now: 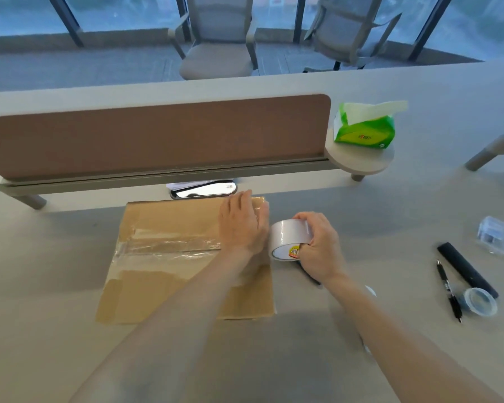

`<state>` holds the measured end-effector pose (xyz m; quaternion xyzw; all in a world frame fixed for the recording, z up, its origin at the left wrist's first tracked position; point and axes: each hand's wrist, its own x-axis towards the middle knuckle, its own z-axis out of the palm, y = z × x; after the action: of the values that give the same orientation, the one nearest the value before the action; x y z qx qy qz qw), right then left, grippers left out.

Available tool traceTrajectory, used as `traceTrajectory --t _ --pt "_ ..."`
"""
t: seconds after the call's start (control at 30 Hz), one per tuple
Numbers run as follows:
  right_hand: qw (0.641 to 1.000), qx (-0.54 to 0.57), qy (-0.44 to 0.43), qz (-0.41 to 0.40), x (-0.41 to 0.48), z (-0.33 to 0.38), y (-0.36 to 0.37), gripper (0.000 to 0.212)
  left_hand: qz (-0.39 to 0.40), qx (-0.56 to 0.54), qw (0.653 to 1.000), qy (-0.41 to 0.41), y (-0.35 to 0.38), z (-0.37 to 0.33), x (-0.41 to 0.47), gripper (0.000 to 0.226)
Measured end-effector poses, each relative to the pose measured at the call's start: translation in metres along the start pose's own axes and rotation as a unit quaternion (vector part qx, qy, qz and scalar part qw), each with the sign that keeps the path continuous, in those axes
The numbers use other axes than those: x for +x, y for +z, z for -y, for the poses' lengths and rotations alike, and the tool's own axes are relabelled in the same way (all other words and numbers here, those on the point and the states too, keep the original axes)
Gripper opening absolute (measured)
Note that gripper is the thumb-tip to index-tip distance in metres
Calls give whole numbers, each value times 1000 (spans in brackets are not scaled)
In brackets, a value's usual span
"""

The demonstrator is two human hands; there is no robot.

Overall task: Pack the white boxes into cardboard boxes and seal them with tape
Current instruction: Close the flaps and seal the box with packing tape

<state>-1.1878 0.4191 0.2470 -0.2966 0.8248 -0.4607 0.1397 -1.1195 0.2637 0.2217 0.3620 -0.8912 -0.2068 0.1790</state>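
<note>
A closed cardboard box [163, 286] sits on the desk in front of me, with a strip of clear tape [169, 244] running across its top seam. My left hand [242, 222] lies flat with straight fingers on the box's right end, over the tape. Just off the box's right edge, my right hand [317, 248] grips a roll of clear tape [288, 238] standing on its side. No white boxes are visible.
A brown divider panel [157, 135] stands behind the box. A green tissue pack [364, 126] sits on a small round shelf. At right lie a black pen [448, 289], a black stick-shaped object [466, 269], a small round lid [479, 301] and a clear plastic case [495, 234].
</note>
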Motion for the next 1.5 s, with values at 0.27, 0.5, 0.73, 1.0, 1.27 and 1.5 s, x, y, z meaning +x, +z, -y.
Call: traceTrajectory --t 0.27,0.5,0.73,1.0,1.27,1.5 --pt "998 -44 -28 38 -5 -28 4 64 8 123 992 -23 19 -3 -2 61" --pt "990 -103 -62 68 -8 -50 12 56 14 170 985 -30 20 -7 -2 66" --pt "966 -202 -109 118 0 -57 10 54 19 170 985 -37 17 -7 -3 63" --pt "906 -376 -135 138 8 -75 -1 43 48 169 983 -44 12 -8 -3 68" --pt "876 -442 -120 147 15 -104 -47 40 52 175 983 -36 9 -8 -2 70" --pt "890 -409 -112 167 20 -102 -41 37 75 162 983 -40 2 0 0 73"
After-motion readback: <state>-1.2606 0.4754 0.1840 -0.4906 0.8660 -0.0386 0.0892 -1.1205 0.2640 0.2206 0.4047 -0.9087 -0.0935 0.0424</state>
